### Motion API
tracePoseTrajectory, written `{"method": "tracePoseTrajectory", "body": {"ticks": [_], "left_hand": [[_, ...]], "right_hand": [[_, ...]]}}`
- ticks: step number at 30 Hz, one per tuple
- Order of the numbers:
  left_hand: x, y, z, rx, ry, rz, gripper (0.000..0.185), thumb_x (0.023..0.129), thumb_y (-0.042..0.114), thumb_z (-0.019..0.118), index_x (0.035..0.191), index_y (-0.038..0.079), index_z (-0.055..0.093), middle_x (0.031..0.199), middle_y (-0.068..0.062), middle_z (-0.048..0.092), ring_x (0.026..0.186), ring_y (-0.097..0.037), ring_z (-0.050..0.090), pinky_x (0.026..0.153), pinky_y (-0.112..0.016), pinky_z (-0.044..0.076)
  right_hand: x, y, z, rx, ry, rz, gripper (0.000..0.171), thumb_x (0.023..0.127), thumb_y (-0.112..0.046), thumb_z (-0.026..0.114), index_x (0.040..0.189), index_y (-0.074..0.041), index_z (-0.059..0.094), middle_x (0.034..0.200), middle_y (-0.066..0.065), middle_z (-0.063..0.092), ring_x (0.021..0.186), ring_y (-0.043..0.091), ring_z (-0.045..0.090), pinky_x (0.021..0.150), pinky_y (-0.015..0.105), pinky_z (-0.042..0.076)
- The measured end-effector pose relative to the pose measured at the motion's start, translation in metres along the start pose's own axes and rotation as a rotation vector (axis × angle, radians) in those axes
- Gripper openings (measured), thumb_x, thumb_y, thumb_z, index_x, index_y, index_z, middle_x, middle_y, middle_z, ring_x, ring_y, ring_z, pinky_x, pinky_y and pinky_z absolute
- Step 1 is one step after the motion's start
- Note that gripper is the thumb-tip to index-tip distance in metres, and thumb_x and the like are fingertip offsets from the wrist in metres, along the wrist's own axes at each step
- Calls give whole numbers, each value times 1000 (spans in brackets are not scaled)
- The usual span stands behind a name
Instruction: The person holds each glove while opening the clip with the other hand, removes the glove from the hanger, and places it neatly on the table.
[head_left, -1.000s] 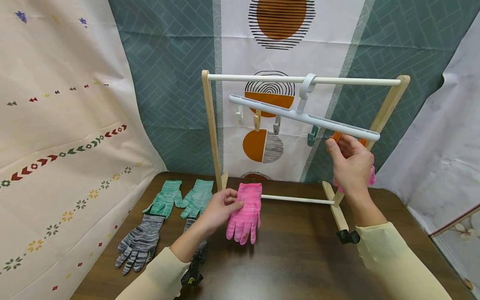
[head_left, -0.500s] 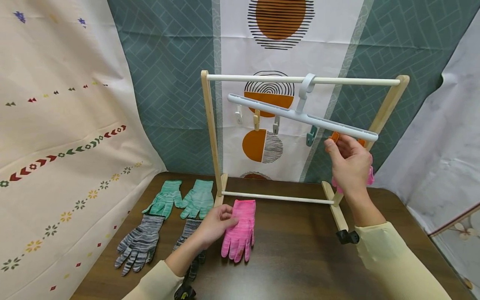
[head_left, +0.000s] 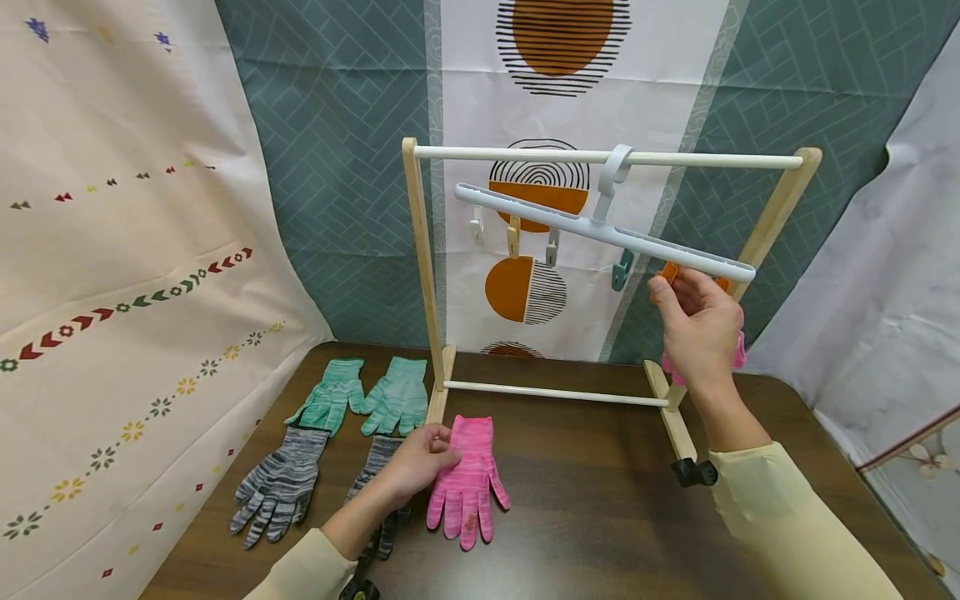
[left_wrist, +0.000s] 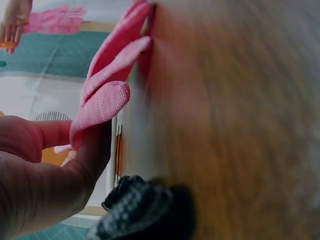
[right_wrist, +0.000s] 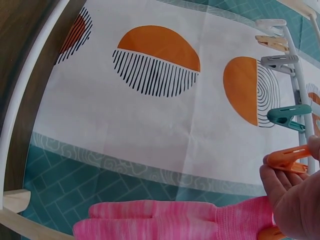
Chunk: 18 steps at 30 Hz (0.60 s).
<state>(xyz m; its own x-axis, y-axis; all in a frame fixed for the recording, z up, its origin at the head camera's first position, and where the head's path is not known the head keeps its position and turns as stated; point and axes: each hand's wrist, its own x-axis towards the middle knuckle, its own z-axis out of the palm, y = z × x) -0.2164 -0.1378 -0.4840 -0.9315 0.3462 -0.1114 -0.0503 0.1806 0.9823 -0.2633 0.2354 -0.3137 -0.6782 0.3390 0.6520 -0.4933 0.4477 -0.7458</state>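
A pink glove point(head_left: 465, 483) lies flat on the dark wooden table point(head_left: 600, 517), fingers toward me. My left hand point(head_left: 448, 447) pinches its cuff; the left wrist view shows the pink glove point(left_wrist: 102, 97) draped past my fingers point(left_wrist: 45, 170). My right hand point(head_left: 664, 288) is raised to the white clip hanger point(head_left: 600, 232) and pinches an orange clip point(head_left: 670, 272) at its right end. A second pink glove point(head_left: 740, 354) hangs behind that hand. In the right wrist view this glove point(right_wrist: 165, 222) dangles below the orange clip point(right_wrist: 287, 157) that my fingers point(right_wrist: 280, 182) grip.
The hanger hangs on a wooden rack point(head_left: 422, 267) with a white top rod point(head_left: 525, 155); a black clamp point(head_left: 693, 472) fixes its right foot. Two green gloves point(head_left: 360, 398) and two grey gloves point(head_left: 279, 487) lie left of the rack. Other clips point(head_left: 513, 237) hang on the hanger.
My left hand has brought the pink glove down and toward me until it lies flat on the table. The right hand has stayed at the orange clip.
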Motion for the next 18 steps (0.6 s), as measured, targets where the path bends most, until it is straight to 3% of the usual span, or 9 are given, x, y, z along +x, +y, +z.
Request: {"method": "tracePoseTrajectory", "body": {"ticks": [9,18], "left_hand": [[-3,-4,-5,45,-17,-60,22,103,1,64,119,-11,56,85,-9,69,68,-15,62,60,-29,53],[-5,-7,-7,43,-57,-127,20,103,0,64,118,-9,56,88,-12,68,71,-16,68,60,-31,59]], "right_hand": [[0,-1,-1,-9,-2,-3,39,98,-24,80,128,0,74,112,11,78,92,0,72,85,16,56],[0,0,-1,-7,1,-10,39,98,-22,80,127,2,74,109,11,78,90,-1,72,84,15,56]]}}
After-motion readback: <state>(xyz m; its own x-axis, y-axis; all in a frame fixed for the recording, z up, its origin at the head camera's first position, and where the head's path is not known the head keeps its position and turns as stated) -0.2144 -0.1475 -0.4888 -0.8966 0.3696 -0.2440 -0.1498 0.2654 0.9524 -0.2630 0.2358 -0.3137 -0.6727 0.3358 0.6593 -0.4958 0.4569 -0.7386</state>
